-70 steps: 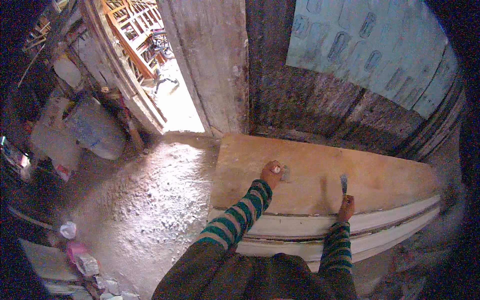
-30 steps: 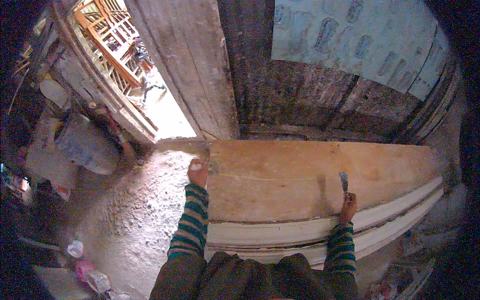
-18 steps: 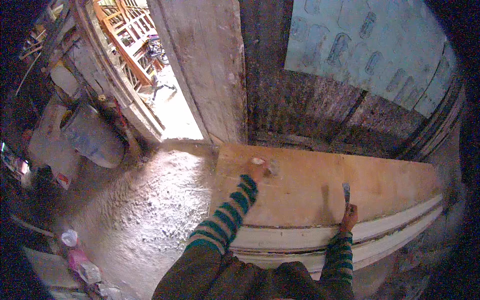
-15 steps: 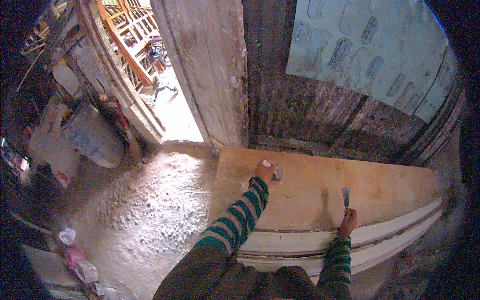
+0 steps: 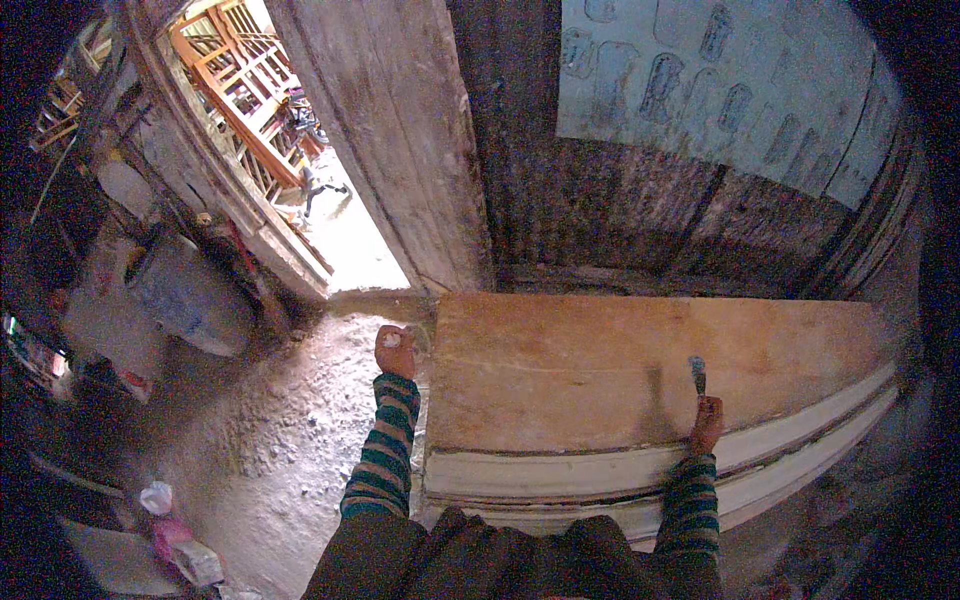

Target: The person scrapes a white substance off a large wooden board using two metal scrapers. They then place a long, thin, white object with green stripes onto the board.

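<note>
While right hand (image 5: 707, 424) holds flat-ended tool (image 5: 698, 374) over wooden panel (image 5: 555, 375), left hand (image 5: 397, 359) clasps pale object (image 5: 391, 340); doorway (image 5: 365, 250) bright.

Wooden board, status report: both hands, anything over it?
Left hand closed on pale object, left of wooden board. Right hand gripping scraper. Board lying flat, scraper over it.

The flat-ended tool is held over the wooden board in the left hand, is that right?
Not quite: the head view shows the flat-ended tool in the right hand, not the left hand. It is held over the wooden board.
</note>
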The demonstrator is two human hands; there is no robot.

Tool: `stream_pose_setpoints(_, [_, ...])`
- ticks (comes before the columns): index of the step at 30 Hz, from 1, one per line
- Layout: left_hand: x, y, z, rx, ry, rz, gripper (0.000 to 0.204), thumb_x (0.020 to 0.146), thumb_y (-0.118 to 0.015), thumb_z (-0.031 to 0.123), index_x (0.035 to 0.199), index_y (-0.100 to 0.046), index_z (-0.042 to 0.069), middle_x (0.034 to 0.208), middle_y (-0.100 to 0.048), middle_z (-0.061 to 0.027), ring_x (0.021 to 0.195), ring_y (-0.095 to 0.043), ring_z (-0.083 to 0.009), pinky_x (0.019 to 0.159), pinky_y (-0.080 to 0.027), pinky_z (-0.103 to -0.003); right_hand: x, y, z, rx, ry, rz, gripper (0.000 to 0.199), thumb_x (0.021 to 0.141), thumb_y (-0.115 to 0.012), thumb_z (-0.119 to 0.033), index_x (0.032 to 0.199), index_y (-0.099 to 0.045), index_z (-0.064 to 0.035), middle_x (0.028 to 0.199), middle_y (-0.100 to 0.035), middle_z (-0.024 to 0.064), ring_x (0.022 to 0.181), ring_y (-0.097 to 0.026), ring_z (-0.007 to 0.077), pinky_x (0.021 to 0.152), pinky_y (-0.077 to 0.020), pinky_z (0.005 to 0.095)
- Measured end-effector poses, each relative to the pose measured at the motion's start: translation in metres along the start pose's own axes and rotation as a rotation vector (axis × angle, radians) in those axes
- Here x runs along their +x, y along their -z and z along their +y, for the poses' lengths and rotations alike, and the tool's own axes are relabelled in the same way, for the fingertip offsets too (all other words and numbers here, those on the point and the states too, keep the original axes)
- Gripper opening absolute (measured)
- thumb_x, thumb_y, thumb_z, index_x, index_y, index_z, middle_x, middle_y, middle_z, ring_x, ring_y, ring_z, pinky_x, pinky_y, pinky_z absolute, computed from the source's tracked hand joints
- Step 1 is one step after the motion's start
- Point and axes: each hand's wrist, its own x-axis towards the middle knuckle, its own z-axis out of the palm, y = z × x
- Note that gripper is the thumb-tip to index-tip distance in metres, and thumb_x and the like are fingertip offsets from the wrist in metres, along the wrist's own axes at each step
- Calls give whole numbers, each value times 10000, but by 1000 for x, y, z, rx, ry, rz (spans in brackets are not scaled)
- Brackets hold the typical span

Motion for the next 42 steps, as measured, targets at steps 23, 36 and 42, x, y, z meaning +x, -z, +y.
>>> stream_pose_setpoints(23, [7,-170,-134,-96,83,-200,183,892,-560,189,1027,-556,64,925,-616,-77,829,-597,-231,734,-537,-388,-9,4,-2,190,44,109,202,941,-551,-221,905,-575,-23,782,-557,45,734,-490,137,677,-433,308])
stream_pose_setpoints(36, [-8,216,-93,461,-246,76,165,761,-651,23,849,-529,90,750,-534,0,687,-532,-129,613,-495,-294,3,-20,5,-358,16,-132,227,898,-601,-255,1012,-615,-60,896,-644,140,762,-609,266,658,-472,387])
stream_pose_setpoints(42, [-153,270,6,-252,229,498,187,763,-675,57,867,-529,111,810,-559,-25,730,-559,-164,555,-520,-320,-80,-51,-115,-267,435,-601,198,863,-615,-277,991,-629,-127,899,-645,135,779,-621,349,663,-488,453])
